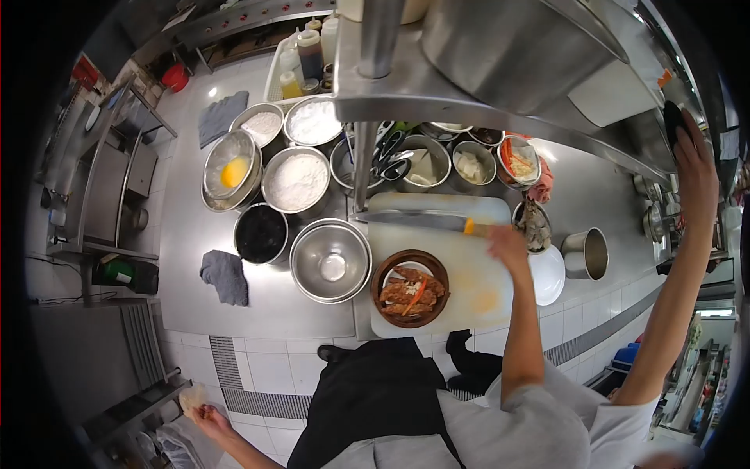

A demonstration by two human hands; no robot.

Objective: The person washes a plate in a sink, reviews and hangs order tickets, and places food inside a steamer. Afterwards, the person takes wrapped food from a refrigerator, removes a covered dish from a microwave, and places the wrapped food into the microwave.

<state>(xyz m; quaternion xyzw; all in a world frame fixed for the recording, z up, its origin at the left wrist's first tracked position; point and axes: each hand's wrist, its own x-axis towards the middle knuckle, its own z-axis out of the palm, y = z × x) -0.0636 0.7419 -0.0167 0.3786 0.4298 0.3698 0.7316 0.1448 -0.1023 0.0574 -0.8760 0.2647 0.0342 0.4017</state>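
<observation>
My right hand (509,245) is at the handle end of a long knife (426,222) with a yellow band. Its fingers are blurred, so their grip is unclear. The blade lies along the far side of a white cutting board (480,273), its tip past the left edge. On the board's near left stands a round brown dish (444,301) holding browned food pieces (406,292) with an orange strip on top. Far off to the lower left, away from the counter, my left hand (209,417) is closed on a pale crumpled thing (192,397) of unclear kind.
Left of the board sit nested steel bowls (331,266), a bowl of black stuff (262,233) and bowls of white powder (296,180). A white plate (548,277) and steel pot (586,254) stand right. A shelf (469,105) overhangs; a co-worker's arm (678,281) reaches up at right.
</observation>
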